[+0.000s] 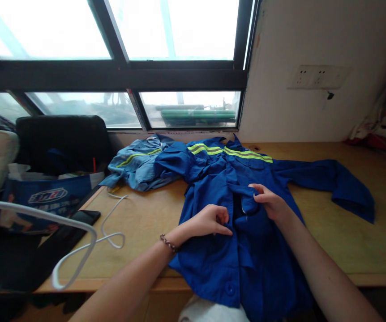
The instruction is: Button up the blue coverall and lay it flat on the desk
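Treat the blue jacket (209,192) on the tabletop (334,250) as likely light, limp cloth, best pinched by the front edge (242,191), as in the right hand (269,202), with the left hand (209,221) narrowed nearby, hold unclear.

On the tan table (340,250) before me lie 1 dark blue shirt (209,192), 1 light blue shirt (142,165) and 1 white cord (103,227).

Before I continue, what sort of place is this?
Probably an indoor room, perhaps at home: a dark-framed glass window, a white rectangular socket panel, and a yellowish wooden table.
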`<state>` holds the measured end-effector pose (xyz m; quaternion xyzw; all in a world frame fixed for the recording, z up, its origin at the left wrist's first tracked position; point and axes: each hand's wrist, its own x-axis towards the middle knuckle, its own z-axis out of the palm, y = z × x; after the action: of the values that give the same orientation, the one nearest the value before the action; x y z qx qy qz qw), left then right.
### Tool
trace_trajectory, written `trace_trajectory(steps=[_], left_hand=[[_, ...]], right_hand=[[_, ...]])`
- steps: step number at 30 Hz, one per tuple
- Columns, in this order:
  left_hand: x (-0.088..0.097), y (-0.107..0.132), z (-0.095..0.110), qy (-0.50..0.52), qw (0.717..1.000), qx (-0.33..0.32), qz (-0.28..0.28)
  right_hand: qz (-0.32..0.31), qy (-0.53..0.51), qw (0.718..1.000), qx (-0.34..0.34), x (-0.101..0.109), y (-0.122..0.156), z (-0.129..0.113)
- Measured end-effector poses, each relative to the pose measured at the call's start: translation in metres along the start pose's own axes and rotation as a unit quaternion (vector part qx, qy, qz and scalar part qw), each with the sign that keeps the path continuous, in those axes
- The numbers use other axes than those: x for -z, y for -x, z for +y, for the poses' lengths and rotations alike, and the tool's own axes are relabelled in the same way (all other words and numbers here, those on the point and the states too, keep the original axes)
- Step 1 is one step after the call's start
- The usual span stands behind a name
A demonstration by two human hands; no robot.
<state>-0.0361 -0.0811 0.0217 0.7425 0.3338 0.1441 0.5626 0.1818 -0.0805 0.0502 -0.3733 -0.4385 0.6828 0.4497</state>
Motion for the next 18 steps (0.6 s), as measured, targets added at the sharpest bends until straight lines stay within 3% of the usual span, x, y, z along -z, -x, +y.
trace_trajectory(steps=[7,10,12,18], left_hand=[[-0.003,-0.004,-0.004,0.153,0.987,0.046,0.005],[-0.005,-0.005,-0.005,0.191,0.980,0.047,0.026],[-0.007,-0.005,-0.004,0.223,0.973,0.053,0.039],[-0.005,-0.002,0.005,0.298,0.948,0.058,0.094]], right_hand=[[-0.043,0.173,0.983,-0.039,-0.019,-0.005,0.007],[-0.098,0.169,0.975,-0.108,-0.021,-0.005,0.012],[-0.100,0.147,0.974,-0.141,-0.020,-0.005,0.015],[-0.083,0.102,0.980,-0.153,-0.011,-0.005,0.013]])
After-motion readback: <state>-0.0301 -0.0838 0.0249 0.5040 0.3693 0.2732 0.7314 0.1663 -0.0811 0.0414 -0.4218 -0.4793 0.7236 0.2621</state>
